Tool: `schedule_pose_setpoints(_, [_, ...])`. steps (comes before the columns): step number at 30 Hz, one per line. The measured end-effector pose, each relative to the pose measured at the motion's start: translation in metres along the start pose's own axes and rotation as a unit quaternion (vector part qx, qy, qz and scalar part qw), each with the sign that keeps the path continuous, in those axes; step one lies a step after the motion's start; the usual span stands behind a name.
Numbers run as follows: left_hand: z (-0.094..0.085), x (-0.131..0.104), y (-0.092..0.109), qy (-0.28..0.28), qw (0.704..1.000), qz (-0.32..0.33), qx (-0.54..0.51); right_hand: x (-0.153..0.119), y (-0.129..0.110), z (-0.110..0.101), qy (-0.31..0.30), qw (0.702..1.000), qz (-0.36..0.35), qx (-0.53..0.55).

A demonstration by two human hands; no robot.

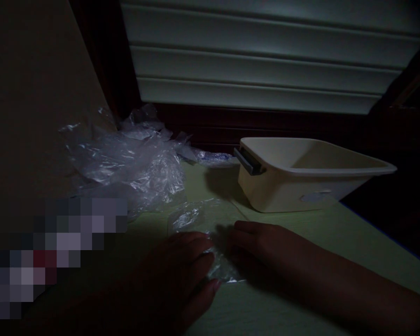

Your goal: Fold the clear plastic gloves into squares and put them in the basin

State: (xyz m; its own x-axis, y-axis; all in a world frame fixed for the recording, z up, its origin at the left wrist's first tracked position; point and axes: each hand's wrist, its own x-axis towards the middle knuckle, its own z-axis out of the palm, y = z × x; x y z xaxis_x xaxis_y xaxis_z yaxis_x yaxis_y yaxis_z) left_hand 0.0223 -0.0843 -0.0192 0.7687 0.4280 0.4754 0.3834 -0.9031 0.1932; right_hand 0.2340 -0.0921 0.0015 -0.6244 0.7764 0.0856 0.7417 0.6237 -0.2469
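Observation:
A clear plastic bag (192, 217) lies flattened on the pale green tabletop, wrinkled and catching light in places. My left hand (187, 275) rests over its near left part, fingers stretched out and slightly apart. From the right, my right hand (257, 245) reaches onto the same bag, its fingers bent and close together against the plastic. Dark shadow covers the right fingertips and the bag just under them. A gap with shiny plastic showing separates the two hands.
A crumpled heap of clear plastic bags (136, 163) sits at the back left against the wall. A flatter plastic packet with blue marks (213, 157) lies behind. The cream plastic bin (283, 191) with a grey handle stands back right, near the table's edge. Louvred panels rise behind.

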Motion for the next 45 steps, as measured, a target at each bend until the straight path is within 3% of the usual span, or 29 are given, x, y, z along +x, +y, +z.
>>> schedule_pose_setpoints(10, [0.004, -0.004, -0.005, 0.027, 0.999, 0.027, 0.036, 0.005, -0.015, 0.003, 0.061, 0.987, -0.056, -0.139])
schedule_pose_setpoints(15, [0.005, -0.002, -0.015, 0.074, 0.994, 0.003, 0.084, 0.005, -0.013, 0.003, 0.017, 0.983, -0.059, -0.176])
schedule_pose_setpoints(19, [0.008, -0.004, -0.023, 0.080, 0.986, -0.026, 0.142, 0.005, -0.011, -0.001, -0.011, 0.983, -0.056, -0.176])
schedule_pose_setpoints(23, [0.007, -0.006, -0.023, 0.087, 0.980, 0.002, 0.179, 0.005, -0.013, -0.004, 0.001, 0.987, -0.021, -0.157])
schedule_pose_setpoints(34, [-0.002, 0.003, -0.014, 0.067, 0.983, -0.016, 0.168, 0.008, -0.011, 0.001, 0.014, 0.983, 0.010, -0.180])
schedule_pose_setpoints(39, [0.000, 0.001, -0.015, 0.065, 0.985, -0.002, 0.162, 0.007, -0.004, 0.004, 0.020, 0.982, -0.009, -0.189])
schedule_pose_setpoints(45, [0.001, -0.003, -0.023, 0.093, 0.981, -0.028, 0.170, 0.010, 0.004, -0.003, 0.015, 0.995, -0.041, -0.088])
